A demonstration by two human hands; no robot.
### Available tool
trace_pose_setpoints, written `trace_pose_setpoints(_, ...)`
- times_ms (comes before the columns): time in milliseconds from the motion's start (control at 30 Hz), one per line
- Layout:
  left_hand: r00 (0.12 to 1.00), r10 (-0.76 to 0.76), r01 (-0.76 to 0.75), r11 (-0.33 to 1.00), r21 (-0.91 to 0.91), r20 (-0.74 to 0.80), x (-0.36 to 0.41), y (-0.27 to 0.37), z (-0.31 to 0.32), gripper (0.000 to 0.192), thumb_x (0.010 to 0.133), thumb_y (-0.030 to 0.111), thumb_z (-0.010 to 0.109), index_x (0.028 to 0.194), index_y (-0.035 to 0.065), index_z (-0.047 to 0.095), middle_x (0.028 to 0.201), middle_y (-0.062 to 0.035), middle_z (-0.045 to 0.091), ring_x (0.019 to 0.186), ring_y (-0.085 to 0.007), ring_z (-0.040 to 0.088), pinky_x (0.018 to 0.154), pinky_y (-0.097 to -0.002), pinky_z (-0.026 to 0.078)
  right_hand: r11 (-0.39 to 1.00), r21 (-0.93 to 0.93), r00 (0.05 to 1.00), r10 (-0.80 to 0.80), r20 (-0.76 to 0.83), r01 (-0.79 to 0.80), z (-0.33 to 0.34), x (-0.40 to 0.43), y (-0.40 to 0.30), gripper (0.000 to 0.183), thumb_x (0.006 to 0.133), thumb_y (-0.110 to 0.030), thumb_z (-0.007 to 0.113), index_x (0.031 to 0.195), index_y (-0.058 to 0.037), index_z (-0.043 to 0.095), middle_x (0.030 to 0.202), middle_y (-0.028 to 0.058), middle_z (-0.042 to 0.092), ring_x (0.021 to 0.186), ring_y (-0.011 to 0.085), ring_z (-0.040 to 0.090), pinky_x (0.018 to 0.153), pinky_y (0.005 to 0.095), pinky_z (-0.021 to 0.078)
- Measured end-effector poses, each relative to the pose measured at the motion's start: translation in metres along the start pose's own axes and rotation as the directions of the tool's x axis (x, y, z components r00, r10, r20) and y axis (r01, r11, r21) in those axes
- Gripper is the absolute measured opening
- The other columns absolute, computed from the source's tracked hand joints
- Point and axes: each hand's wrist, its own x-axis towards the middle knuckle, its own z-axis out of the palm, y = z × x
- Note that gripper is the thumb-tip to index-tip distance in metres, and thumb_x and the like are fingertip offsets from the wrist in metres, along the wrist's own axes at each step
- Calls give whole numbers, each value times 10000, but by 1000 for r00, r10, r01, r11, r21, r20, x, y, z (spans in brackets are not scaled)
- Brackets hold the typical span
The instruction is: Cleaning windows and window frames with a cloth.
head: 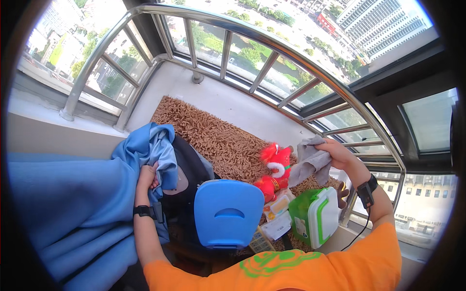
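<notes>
My left hand (147, 177) grips a bunched fold of a long blue curtain (72, 196) at the left. In my right hand (336, 152) hangs a grey cloth (309, 160), held up near the metal railing on the right. Close to my left hand lies a dark bag (187, 160), partly covered by the curtain. Between my arms stands a blue plastic box or stool (229, 214) with a slot in its top. Red plush toys (278, 163) lie on the brown shaggy mat (207, 134), just left of the cloth.
A curved metal railing (269, 38) runs along the windows above a white sill (218, 98). A green container with a white lid (326, 218) stands at the lower right. White packets (276, 225) and a compartmented box (260, 242) lie beside it.
</notes>
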Motion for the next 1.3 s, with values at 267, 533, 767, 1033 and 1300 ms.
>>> trace_pose_setpoints(267, 996, 55, -36, 970, -242, 72, -40, 14, 5, 698, 873, 619, 494, 552, 2, 537, 521, -136, 599, 363, -172, 550, 350, -256, 428, 988, -43, 988, -146, 52, 148, 111, -5, -126, 327, 911, -105, 528, 1209, 27, 518, 1079, 112, 623, 906, 177, 648, 795, 318, 546)
trace_pose_setpoints(533, 998, -10, 27, 957, -289, 58, -64, -14, 15, 682, 881, 595, 506, 538, 7, 537, 512, -130, 599, 362, -170, 552, 342, -254, 411, 778, -607, 967, -6, 254, 165, 215, -13, -244, 321, 814, -39, 591, 1093, 119, 569, 972, 139, 644, 798, 159, 656, 693, 256, 568)
trace_pose_setpoints(767, 998, 33, -16, 951, -308, 49, -67, -4, 7, 687, 891, 586, 494, 526, 6, 540, 478, -114, 573, 349, -161, 537, 342, -257, 405, 488, -598, 771, -350, 533, 635, 349, 52, -261, 335, 883, -143, 511, 1134, 78, 527, 976, 143, 606, 838, 167, 635, 742, 296, 548)
trace_pose_setpoints(1033, 990, 81, -43, 950, -310, 111, -52, -10, 6, 687, 908, 584, 461, 497, 38, 527, 472, -91, 572, 353, -144, 529, 349, -255, 398, 492, -84, 485, -790, 375, 867, 485, 262, -95, 330, 843, -49, 482, 1163, 30, 465, 1026, 185, 594, 978, 272, 581, 881, 359, 442)
trace_pose_setpoints(1300, 991, 61, -14, 931, -365, 116, -57, -16, -3, 657, 913, 538, 495, 505, 25, 540, 467, -90, 566, 345, -149, 516, 350, -261, 399, 510, 173, 496, -860, 123, 842, 559, 301, -84, 326, 849, -35, 460, 1172, 10, 450, 1040, 200, 581, 965, 293, 566, 882, 351, 424)
